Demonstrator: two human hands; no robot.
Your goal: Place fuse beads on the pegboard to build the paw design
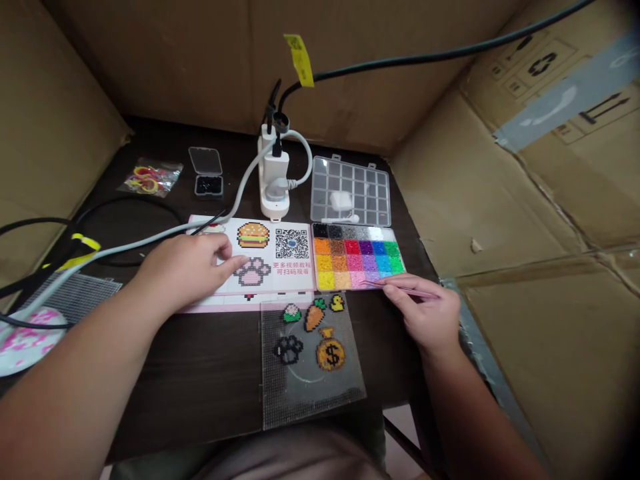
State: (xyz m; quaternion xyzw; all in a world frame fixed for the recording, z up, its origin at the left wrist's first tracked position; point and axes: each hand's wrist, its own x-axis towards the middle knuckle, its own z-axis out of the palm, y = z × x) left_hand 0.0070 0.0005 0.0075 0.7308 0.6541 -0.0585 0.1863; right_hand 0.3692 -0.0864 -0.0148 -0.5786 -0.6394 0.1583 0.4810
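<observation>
Two hands (185, 267) (423, 321), tweezers (425, 294), five bead figures (331, 351).

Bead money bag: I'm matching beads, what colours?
Money bag: golden orange, black dollar sign; head view.

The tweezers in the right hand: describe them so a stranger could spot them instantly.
On the dark table, find the tray of coloured beads. Along its lower edge run the thin pink tweezers, gripped in the right hand. Unlike the dark slender tool lying on the paper card, they are pink and held.

Chart (267, 257) under left hand (185, 267), white disc (25, 340) cut off
</observation>
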